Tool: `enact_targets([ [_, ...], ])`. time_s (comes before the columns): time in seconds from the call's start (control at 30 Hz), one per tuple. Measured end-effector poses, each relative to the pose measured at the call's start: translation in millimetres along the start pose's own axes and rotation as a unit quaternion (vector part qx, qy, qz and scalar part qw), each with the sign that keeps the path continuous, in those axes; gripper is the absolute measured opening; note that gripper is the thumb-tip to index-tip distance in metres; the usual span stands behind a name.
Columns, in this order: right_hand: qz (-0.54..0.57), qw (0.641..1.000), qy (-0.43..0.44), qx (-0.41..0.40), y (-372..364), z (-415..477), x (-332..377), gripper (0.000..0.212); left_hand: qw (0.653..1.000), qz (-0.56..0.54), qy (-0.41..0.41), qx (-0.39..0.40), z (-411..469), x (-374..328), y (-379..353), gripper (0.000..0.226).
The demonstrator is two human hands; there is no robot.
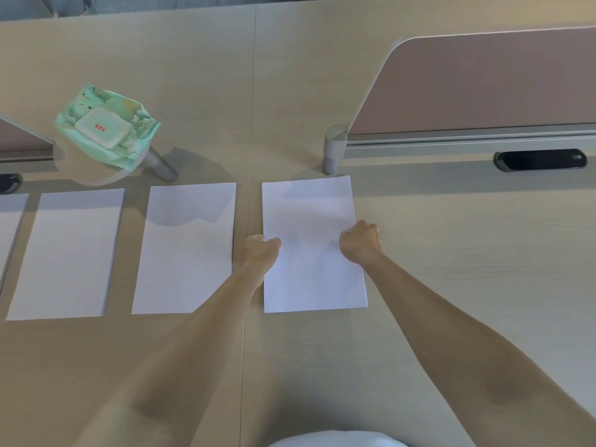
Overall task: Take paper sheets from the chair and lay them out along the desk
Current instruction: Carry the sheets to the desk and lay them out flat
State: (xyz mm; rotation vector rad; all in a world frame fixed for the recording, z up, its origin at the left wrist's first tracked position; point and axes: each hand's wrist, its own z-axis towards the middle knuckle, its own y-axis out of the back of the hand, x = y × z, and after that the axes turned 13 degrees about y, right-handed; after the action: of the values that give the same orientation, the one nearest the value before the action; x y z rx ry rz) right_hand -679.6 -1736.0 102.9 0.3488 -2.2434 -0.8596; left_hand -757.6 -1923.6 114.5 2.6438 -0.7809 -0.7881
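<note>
The sheet of paper (pixel 311 217) I am handling lies flat on the worktop (pixel 451 253), upright as I look at it, just right of the seam (pixel 246 285) that runs between the two worktop panels. My left hand (pixel 259 250) sits at its left edge, about halfway up, with the thumb lying on top of the paper and the other fingers curled at the edge; I cannot tell whether they reach under it. My right hand (pixel 361 241) is at the right edge at about the same height, knuckles up, fingers bent in over the margin of the sheet, pinching or pressing it. The paper shows a faint ripple between my two hands.

To the left of the seam lies a second sheet (pixel 188 250), close beside the first and lined up with it, its lower right corner hidden by my left forearm. Further left is a third sheet (pixel 67 256), and at the picture's left border the edge of a fourth sheet (pixel 9 227). All lie in one row with narrow gaps.

Behind the row, on the left, a green pack of wet wipes (pixel 106 129) with a white lid rests on a small round stand. Behind my sheet stands a grey post (pixel 332 150) carrying a brownish divider screen (pixel 483 85), with a dark cable slot (pixel 540 160) in front of it.
</note>
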Motion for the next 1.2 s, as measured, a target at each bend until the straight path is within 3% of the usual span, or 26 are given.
enact_targets([
  [0.1, 0.005, 1.0, -0.001, -0.003, 0, 2, -1, 0.042, 1.0, 0.01, -0.001, -0.007, -2, 0, -1, 0.024],
  [0.17, 0.006, 1.0, -0.004, -0.003, 0, 2, -1, 0.042, 1.0, 0.009, 0.002, -0.002, -2, 1, -2, 0.006],
  [0.23, 0.01, 1.0, -0.007, -0.003, 1, 2, -1, 0.042, 1.0, 0.002, 0.0, 0.001, 1, 2, -3, 0.033],
  [0.3, 0.017, 1.0, -0.011, -0.003, 1, 3, -1, 0.042, 1.0, 0.016, 0.0, -0.004, 2, 2, -2, 0.011],
  [0.4, 0.03, 0.999, -0.015, -0.002, 1, 5, -2, 0.043, 1.0, 0.014, 0.005, 0.001, 5, 1, -2, 0.037],
  [0.57, 0.081, 0.996, -0.043, -0.01, 11, 11, -1, 0.045, 0.999, 0.036, 0.001, -0.03, 9, -14, 4, 0.035],
  [0.73, 0.103, 0.994, -0.025, -0.026, 33, 34, 8, 0.019, 0.998, 0.021, -0.026, -0.058, 25, -51, 11, 0.005],
  [0.93, 0.043, 0.999, 0.005, -0.007, 47, 58, 19, 0.011, 0.998, -0.03, -0.003, -0.052, 42, -80, 8, 0.03],
  [1.03, 0.027, 0.999, 0.016, 0.008, 47, 64, 26, 0.017, 0.996, -0.079, 0.041, -0.031, 53, -85, 9, 0.019],
  [1.2, 0.058, 0.998, 0.008, 0.011, 48, 69, 33, 0.004, 0.993, -0.098, 0.062, -0.033, 63, -85, 8, 0.016],
])
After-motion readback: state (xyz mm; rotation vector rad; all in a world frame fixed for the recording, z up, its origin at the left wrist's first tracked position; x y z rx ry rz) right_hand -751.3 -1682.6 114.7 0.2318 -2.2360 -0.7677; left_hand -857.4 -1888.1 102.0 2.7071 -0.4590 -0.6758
